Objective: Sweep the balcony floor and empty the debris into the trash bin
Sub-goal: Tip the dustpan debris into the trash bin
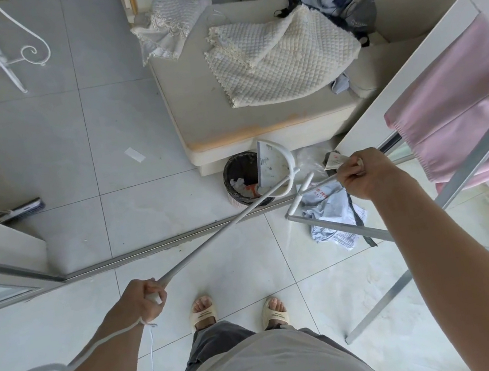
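Pale floor tiles (241, 270) run up to a door track, beyond which a black trash bin (238, 183) stands against a low cushioned seat (209, 120). Her left hand (142, 299) is wrapped tight round a long white handle, holding the dustpan (272, 164) tipped over the bin. Her right hand (361, 174) is clenched on crumpled paper beside the drying rack (451, 192). Further off, a broom head (25, 209) lies on the floor.

White dustpan (272, 166), black trash bin (236, 175), pink towel (461, 97), cream quilted blanket (280, 59), pale grey floor tiles (44, 138).
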Demonstrator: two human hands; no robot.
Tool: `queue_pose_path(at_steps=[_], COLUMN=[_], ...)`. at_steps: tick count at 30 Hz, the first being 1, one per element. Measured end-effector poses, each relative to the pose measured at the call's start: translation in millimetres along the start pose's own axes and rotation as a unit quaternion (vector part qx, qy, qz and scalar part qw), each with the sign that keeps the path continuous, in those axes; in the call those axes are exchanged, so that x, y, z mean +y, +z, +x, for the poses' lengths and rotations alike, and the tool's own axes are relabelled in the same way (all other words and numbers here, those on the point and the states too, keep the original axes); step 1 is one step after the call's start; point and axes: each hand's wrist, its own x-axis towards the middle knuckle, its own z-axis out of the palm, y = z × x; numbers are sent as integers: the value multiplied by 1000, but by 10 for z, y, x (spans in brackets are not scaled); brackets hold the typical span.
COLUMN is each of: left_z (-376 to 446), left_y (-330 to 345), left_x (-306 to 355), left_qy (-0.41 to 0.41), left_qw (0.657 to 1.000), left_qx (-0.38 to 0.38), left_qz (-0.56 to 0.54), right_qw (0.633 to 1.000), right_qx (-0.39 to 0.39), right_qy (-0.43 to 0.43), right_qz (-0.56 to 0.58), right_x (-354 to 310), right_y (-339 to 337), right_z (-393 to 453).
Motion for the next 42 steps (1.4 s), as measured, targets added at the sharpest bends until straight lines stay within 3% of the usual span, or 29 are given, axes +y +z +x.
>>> queue_pose_path(at_steps=[3, 10, 18, 26, 29, 35, 42], left_z=[-22, 197, 251, 260, 248, 229, 312], left_y=[46, -5, 7, 50, 61, 70, 65], left_x=[31, 79, 91, 82, 89, 100, 91], left_qy=[20, -29, -64, -86, -85, -69, -80], left_qw=[999, 996, 993, 987, 986, 988, 987], left_qx=[16, 2, -14, -31, -30, -31, -38], left_qz=[-33, -84, -99, -133, -137, -137, -135], right_qw=[1000, 996, 1000, 996, 996, 999, 998], right_qx=[4, -62, 3, -37, -51, 4, -41], right_qy=[3, -5, 5, 11, 18, 31, 23], right_qz=[9, 63, 21, 81, 71, 44, 40], right_x=[22, -101, -35, -84, -101, -62, -11], right_y=[36, 68, -99, -44, -86, -175, -56], right_z=[-4, -255, -12, -101, -96, 90, 44])
